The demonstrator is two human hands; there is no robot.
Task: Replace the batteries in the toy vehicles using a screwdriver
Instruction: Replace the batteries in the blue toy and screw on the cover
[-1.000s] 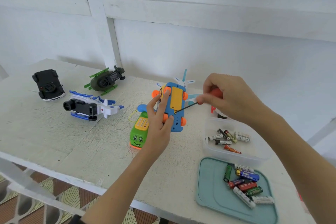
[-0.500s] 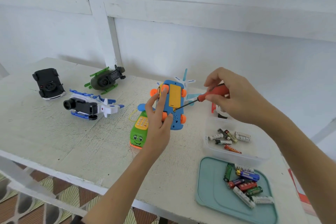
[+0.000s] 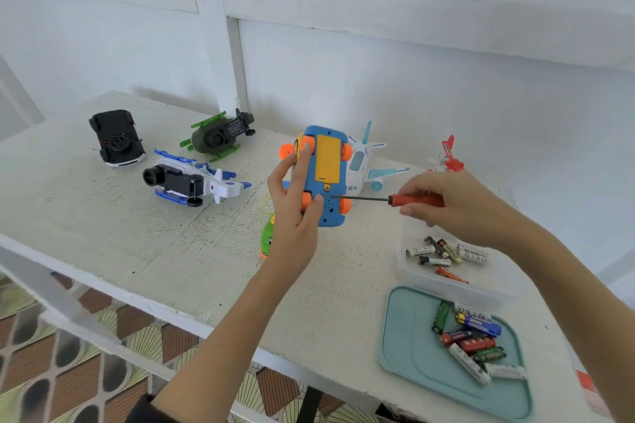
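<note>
White table (image 3: 103, 233); blue toy (image 3: 324, 178) (underside up).

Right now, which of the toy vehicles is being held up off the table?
The blue toy car with orange wheels and a yellow battery cover. The left hand holds it up, underside showing; the black car, green helicopter and both planes lie on the table.

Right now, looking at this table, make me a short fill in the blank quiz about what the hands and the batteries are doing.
1. The left hand holds the blue toy car with its ____ battery cover facing the camera.
2. The right hand holds a screwdriver with a ____ handle.
3. The teal tray and the clear container both hold loose ____.

Missing words: yellow; red; batteries
</note>
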